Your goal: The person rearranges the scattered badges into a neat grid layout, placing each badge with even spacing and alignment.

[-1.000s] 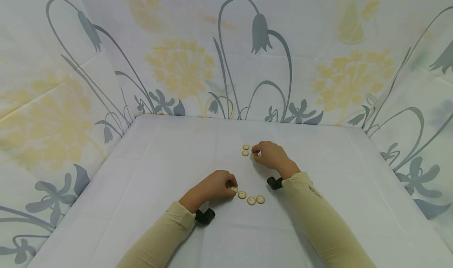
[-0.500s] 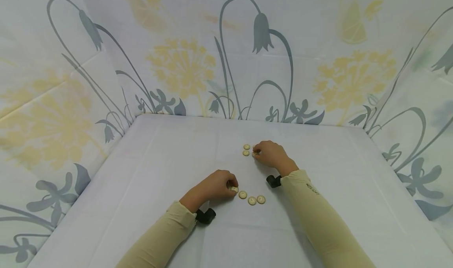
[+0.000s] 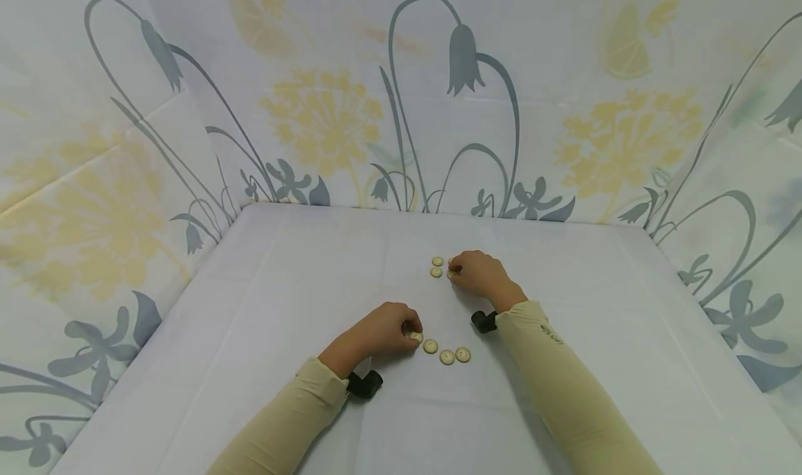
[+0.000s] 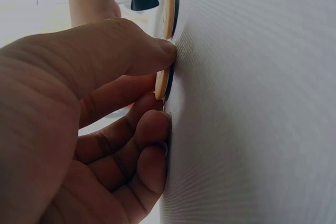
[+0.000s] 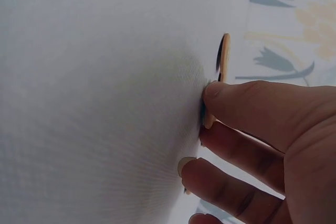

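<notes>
My left hand (image 3: 379,329) is low over the white cloth, pinching a small round wooden disc (image 3: 416,337) between thumb and fingers. In the left wrist view that disc (image 4: 161,87) lies flat against the cloth, partly covered by the thumb. Farther back, my right hand (image 3: 479,274) pinches another wooden disc (image 3: 450,275), mostly hidden by the fingertips. The right wrist view shows its edge (image 5: 210,121) under the thumb, with a second disc (image 5: 225,53) just beyond. Two pale discs with small dark marks, one nearer (image 3: 436,272) and one behind it (image 3: 437,261), sit left of the right fingertips.
Three more discs lie in a curved row right of the left hand: a first disc (image 3: 430,346), a middle disc (image 3: 447,357) and an end disc (image 3: 463,354). White cloth (image 3: 301,273) covers the table. A flower-printed curtain (image 3: 413,113) rises at the back and sides.
The right hand's fingertips draw slightly closer together around the disc. The left hand holds its place. Otherwise only a slight shift of the head view shows.
</notes>
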